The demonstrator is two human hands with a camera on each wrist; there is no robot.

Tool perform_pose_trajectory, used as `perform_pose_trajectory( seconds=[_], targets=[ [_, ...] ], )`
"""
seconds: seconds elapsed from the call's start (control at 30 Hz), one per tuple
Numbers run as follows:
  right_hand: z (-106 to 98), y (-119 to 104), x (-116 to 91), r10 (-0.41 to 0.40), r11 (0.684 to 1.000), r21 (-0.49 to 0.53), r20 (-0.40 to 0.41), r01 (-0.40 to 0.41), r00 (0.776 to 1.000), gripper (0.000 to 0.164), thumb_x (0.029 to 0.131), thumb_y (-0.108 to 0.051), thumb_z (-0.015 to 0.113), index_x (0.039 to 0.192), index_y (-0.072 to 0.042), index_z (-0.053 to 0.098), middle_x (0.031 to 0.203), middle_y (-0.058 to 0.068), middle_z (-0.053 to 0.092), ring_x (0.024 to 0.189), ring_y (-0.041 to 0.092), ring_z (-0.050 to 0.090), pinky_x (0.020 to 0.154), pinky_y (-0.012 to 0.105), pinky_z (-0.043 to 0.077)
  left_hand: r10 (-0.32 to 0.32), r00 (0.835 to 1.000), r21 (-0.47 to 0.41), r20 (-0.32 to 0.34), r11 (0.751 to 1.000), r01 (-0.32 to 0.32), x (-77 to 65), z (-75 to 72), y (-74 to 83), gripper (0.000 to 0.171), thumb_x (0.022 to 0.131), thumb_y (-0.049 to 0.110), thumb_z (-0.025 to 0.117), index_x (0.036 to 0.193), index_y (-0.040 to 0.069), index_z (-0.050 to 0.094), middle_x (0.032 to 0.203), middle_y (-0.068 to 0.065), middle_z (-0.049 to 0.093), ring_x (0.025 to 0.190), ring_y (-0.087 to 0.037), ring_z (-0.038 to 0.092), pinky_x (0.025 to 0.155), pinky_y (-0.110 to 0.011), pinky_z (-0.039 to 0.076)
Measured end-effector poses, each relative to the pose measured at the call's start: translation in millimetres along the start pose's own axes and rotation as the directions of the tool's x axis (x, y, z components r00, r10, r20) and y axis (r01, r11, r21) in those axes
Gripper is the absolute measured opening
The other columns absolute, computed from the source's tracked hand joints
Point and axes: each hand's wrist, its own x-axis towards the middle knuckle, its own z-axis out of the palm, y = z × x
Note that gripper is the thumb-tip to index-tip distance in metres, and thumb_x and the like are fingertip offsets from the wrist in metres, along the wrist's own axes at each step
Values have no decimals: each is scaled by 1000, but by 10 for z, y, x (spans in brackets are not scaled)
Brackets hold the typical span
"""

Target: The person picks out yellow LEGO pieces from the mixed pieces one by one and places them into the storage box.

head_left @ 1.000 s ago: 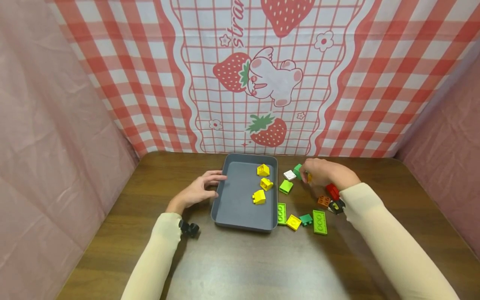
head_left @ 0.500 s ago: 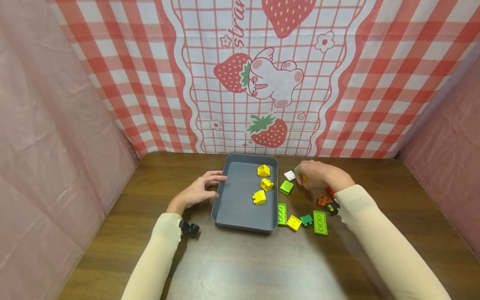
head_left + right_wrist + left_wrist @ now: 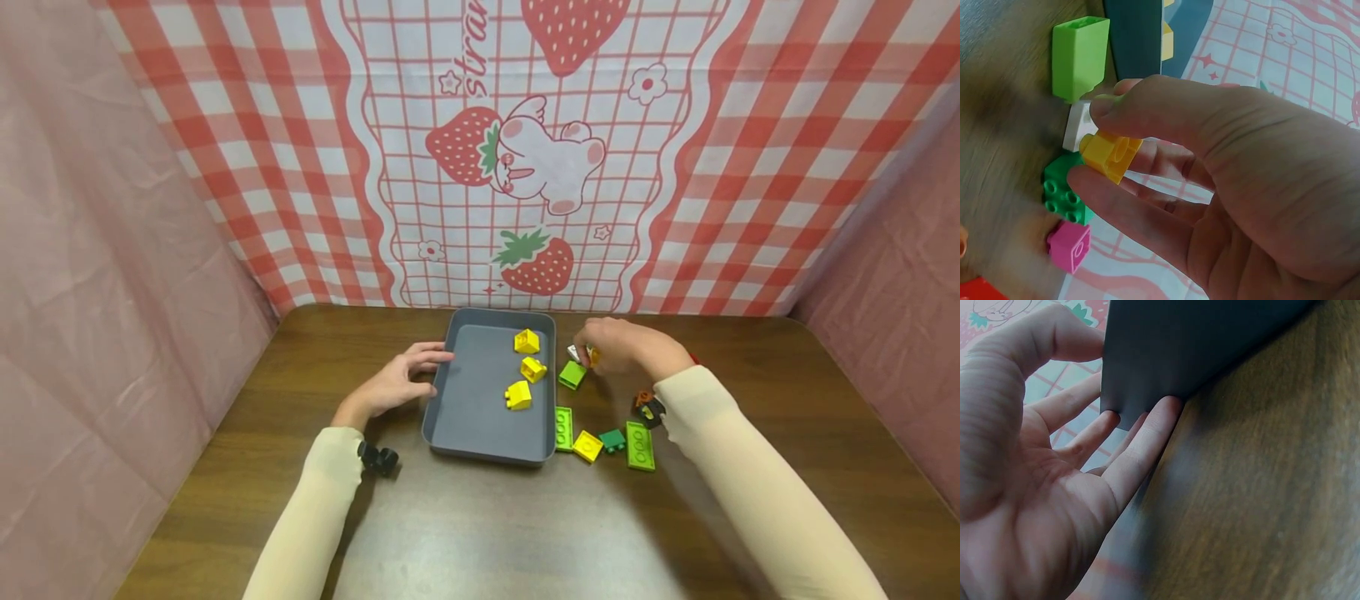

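Observation:
My left hand (image 3: 397, 382) rests with spread, slightly bent fingers against the left side of a grey tray (image 3: 468, 454). In the left wrist view, its fingertips touch the dark tray wall (image 3: 1160, 350). Beyond the tray's right side, my right hand (image 3: 626, 346) holds a small yellow toy brick (image 3: 1107, 156) among its fingers. The thumb tip is at a white brick (image 3: 1077, 128), which looks tilted in the head view; whether it is pinched I cannot tell. A lime green brick (image 3: 572, 375) stands just in front of that hand.
Several yellow bricks (image 3: 517, 395) lie inside the tray. Right of it are a lime plate (image 3: 640, 446), a yellow plate (image 3: 588, 447) and a dark green brick (image 3: 612, 441). Green (image 3: 1063, 187) and pink (image 3: 1070, 247) bricks show beside the right hand. A checked cloth (image 3: 300, 167) hangs behind.
My right hand has moved left from the green brick to the white brick, carrying the yellow brick. The white brick has gone from flat to tilted. My left hand stays at the tray.

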Motion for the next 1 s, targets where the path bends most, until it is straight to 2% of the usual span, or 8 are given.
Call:
perform_pose_trajectory(
  seconds=[0.13, 0.37, 0.63, 0.83, 1.0],
  targets=[
    [-16, -40, 30, -23, 1000, 4, -10, 23, 1000, 15, 80, 2, 72, 86, -12, 70, 92, 7, 61, 81, 22, 52, 70, 34, 51, 2, 1000, 6, -1, 1000, -2, -4, -1, 8, 61, 85, -1, 67, 144, 4, 53, 162, -16, 29, 138, -43, 42, 106, -63, 44],
    [-44, -106, 111, -24, 1000, 4, 22, 23, 999, 14, 80, 2, 72, 84, -11, 69, 91, 7, 62, 80, 22, 53, 68, 33, 49, -12, 1000, 7, -3, 1000, 12, 2, 8, -6, 60, 85, 0, 67, 144, 6, 54, 162, -14, 30, 139, -42, 42, 106, -62, 44],
    [-93, -220, 170, -31, 999, -36, 29, 32, 999, 10, 82, -1, 75, 84, -9, 69, 97, 12, 63, 83, 24, 52, 71, 35, 48, -21, 1000, 2, -6, 1000, 21, 0, 13, -2, 59, 86, -1, 66, 144, 7, 54, 162, -14, 30, 139, -42, 41, 107, -63, 43],
    [-129, -286, 204, -12, 999, -37, 57, 14, 998, 9, 84, -5, 77, 86, -9, 69, 101, 13, 63, 86, 25, 52, 71, 35, 49, -29, 1000, -3, -5, 1000, 29, 2, 10, -5, 59, 86, -2, 66, 143, 8, 55, 162, -13, 30, 140, -41, 40, 106, -62, 44],
    [-133, -332, 241, -3, 999, -48, 62, 6, 998, 10, 83, -5, 77, 85, -10, 69, 101, 13, 62, 86, 24, 52, 73, 36, 50, -12, 1000, 4, 0, 1000, 12, 1, 7, -12, 59, 86, -1, 66, 144, 6, 54, 162, -15, 29, 139, -42, 41, 106, -63, 44]
  ],
)
